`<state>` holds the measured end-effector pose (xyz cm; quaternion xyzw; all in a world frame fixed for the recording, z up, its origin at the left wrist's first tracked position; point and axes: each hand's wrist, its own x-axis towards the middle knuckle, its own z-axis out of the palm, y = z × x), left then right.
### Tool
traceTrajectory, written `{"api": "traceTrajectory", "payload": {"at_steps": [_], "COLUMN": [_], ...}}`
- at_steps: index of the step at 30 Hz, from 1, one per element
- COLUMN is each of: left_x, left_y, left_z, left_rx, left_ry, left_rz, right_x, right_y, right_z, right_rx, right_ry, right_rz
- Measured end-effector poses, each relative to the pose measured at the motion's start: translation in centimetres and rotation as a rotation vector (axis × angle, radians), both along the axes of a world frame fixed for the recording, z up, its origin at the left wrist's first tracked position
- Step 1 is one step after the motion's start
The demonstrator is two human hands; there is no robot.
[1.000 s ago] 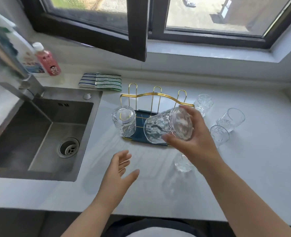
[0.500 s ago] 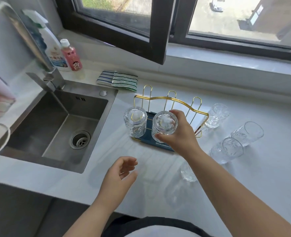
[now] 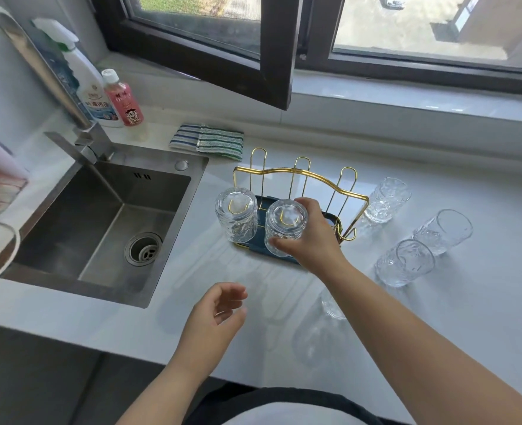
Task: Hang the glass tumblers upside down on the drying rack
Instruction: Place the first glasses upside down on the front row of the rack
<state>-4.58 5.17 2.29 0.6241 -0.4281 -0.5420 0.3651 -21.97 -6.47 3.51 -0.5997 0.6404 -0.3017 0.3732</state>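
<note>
A gold wire drying rack (image 3: pixel 302 173) with a dark blue base tray stands on the white counter beside the sink. One glass tumbler (image 3: pixel 236 214) hangs upside down on its front left peg. A second tumbler (image 3: pixel 284 223) sits upside down over the front middle peg, and my right hand (image 3: pixel 313 237) is wrapped around its right side. My left hand (image 3: pixel 215 317) hovers over the counter's front edge, fingers apart and holding nothing. Three tumblers stand or lie to the right of the rack (image 3: pixel 387 205) (image 3: pixel 442 231) (image 3: pixel 405 263). Another tumbler (image 3: pixel 333 305) is partly hidden under my right forearm.
A steel sink (image 3: pixel 100 228) with a faucet (image 3: pixel 81 142) lies left of the rack. A spray bottle (image 3: pixel 91 87) and a pink bottle (image 3: pixel 124 99) stand behind it. Striped cloths (image 3: pixel 207 142) lie behind the rack. An open window frame (image 3: pixel 272 56) overhangs the counter.
My right hand turned the tumbler upside down and lowered it onto the rack's front middle peg. The view shifted left. My left hand stayed near the front edge.
</note>
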Motion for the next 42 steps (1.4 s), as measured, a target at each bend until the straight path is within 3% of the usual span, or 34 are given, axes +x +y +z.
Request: {"api": "traceTrajectory", "payload": {"at_steps": [10, 14, 21, 31, 35, 38, 40, 42], "left_x": [-1.8, -4.6, -12.4, -17.4, -17.7, -17.3, -17.0, -16.4], "left_y": [0.0, -0.7, -3.0, -4.3, -3.9, -2.8, -1.8, -0.8], "left_z": [-0.4, -1.0, -2.9, -3.8, -3.1, -1.4, 0.3, 1.9], "left_rx": [0.01, -0.039, -0.097, -0.181, -0.175, -0.204, -0.232, -0.248], "left_ry": [0.011, -0.133, -0.421, -0.671, -0.628, -0.466, -0.335, -0.214], "left_rz": [-0.058, -0.225, -0.561, -0.406, -0.341, -0.265, -0.233, -0.231], "right_x": [-1.8, -5.1, -12.9, -18.0, -18.7, -18.4, -17.7, -16.7], "right_y": [3.1, 8.4, 15.3, 18.4, 17.2, 15.8, 14.9, 14.1], "right_z": [1.6, 1.9, -0.3, -2.2, -1.8, -1.4, -1.4, -1.1], "right_rx": [-0.014, -0.043, 0.105, 0.245, 0.301, 0.392, 0.544, 0.716], "right_ry": [0.021, -0.122, -0.224, -0.263, -0.267, -0.31, -0.534, -0.898], "right_rz": [0.073, 0.042, -0.243, -0.308, -0.212, -0.165, -0.21, -0.206]}}
